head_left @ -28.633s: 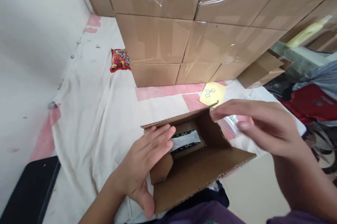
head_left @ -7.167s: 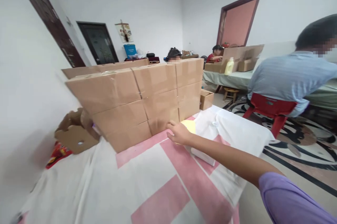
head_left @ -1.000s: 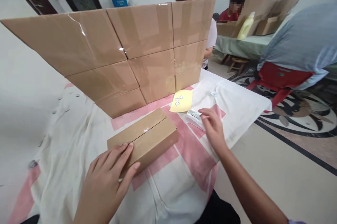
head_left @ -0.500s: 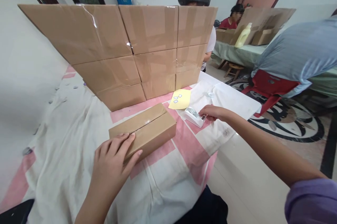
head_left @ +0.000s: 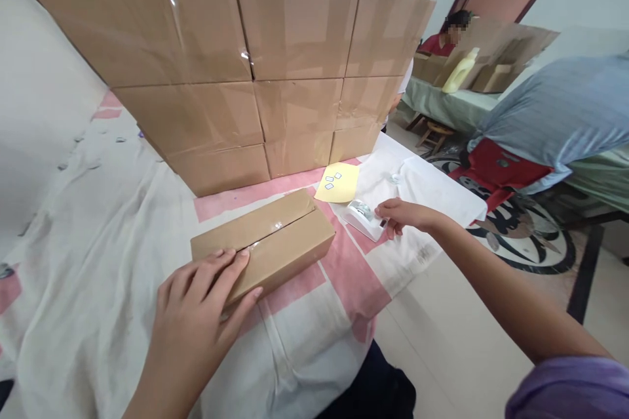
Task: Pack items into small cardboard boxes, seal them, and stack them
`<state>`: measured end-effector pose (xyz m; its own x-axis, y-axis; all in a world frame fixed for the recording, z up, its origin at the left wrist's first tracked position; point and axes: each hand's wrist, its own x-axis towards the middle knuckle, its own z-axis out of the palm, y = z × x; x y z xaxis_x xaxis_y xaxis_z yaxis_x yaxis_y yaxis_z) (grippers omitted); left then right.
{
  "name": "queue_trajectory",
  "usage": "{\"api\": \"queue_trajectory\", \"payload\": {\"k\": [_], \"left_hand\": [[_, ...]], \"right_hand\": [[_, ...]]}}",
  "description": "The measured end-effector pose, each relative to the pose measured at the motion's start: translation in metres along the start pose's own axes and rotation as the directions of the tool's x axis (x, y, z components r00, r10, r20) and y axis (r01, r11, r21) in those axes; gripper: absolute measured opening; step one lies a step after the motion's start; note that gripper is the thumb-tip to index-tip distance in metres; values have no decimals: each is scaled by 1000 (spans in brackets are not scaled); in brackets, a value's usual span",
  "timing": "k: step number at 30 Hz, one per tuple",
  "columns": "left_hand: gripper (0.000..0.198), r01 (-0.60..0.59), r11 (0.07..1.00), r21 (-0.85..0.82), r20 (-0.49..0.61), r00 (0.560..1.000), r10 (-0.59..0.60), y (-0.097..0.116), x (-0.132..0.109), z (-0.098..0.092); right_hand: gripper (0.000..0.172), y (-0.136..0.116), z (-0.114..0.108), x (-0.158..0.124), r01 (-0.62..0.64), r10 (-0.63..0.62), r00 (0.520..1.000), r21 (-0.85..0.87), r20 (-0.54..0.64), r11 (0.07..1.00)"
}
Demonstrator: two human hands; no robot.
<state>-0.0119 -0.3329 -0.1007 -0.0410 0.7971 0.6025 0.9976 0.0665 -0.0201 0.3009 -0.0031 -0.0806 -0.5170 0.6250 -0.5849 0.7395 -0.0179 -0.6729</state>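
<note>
On the cloth in front of me lies a closed brown cardboard box [head_left: 285,248], a seam running along its top. My left hand [head_left: 206,281] grips its near left part, fingers on top and thumb against the front side. To the right of the box, a white tape dispenser [head_left: 363,225] holds a roll of clear tape [head_left: 361,210]. My right hand [head_left: 396,214] is closed at the dispenser's right end, thumb and fingers pinched together. Whether a strip of tape is between the fingertips cannot be made out.
A tall wall of taped cardboard boxes [head_left: 295,111] stands behind the box. A yellow paper [head_left: 346,188] with small outlined shapes lies by its foot. The pink and white cloth [head_left: 295,347] covers the table. Other people sit beyond, one by a red chair [head_left: 506,163].
The view has tilted down and moved a little closer. My right hand has shifted slightly outward at the dispenser's end. My left hand stays on the box.
</note>
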Motion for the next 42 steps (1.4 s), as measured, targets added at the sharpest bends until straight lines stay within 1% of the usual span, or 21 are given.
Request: {"api": "queue_trajectory", "payload": {"k": [2,4,7,10,12,15,17,18,21,25,28,31,35,36,40,42], "left_hand": [[48,14,1000,-17,-11,1000,-14,2,0,0],[48,32,999,-37,-16,999,-33,3,0,-1],[52,52,997,-53,-3,999,-52,1,-3,0],[64,29,998,-58,32,999,-27,-5,-8,1],[71,36,997,-66,69,997,-31,-8,-11,2],[74,74,994,-80,96,993,-67,-10,-13,2],[73,83,993,-84,90,993,-75,-10,-14,2],[74,82,993,-82,86,993,-75,-10,-14,3],[74,74,995,-70,75,995,-68,-9,-16,4],[70,79,993,-82,64,995,-74,-6,-14,4],[70,103,988,-113,59,994,-97,-1,-11,2],[73,128,985,-116,52,991,-123,-2,-11,2],[77,56,992,-110,52,997,-51,-9,-16,6],[77,53,992,-110,52,998,-48,-10,-17,7],[73,125,984,-126,58,991,-119,-9,-18,9],[74,105,984,-146,53,994,-98,-8,-18,9]], "right_hand": [[34,2,1,-2,30,-30,999,27,22,999],[36,3,2,-5,35,-36,999,55,19,998],[30,5,6,-11,40,-38,999,84,-24,996],[24,4,10,-16,53,-50,996,54,-70,997],[23,1,12,-18,54,-56,991,-23,-122,998],[33,-8,13,-19,42,-83,978,-212,-191,976],[39,-14,12,-20,8,-74,978,-322,-195,947],[40,-18,11,-21,-17,-54,980,-357,-189,934],[35,-24,8,-23,-92,29,985,-380,-168,920],[34,-19,5,-23,-121,79,984,-275,-160,954],[35,-7,5,-21,-95,77,990,-155,-120,983],[36,5,5,-20,-29,24,994,-54,-103,998],[35,15,8,-22,93,-87,992,66,-94,993],[34,17,8,-22,112,-103,990,100,-95,989],[36,25,12,-21,133,-110,986,188,-124,973],[38,29,14,-19,136,-109,985,208,-137,969]]}}
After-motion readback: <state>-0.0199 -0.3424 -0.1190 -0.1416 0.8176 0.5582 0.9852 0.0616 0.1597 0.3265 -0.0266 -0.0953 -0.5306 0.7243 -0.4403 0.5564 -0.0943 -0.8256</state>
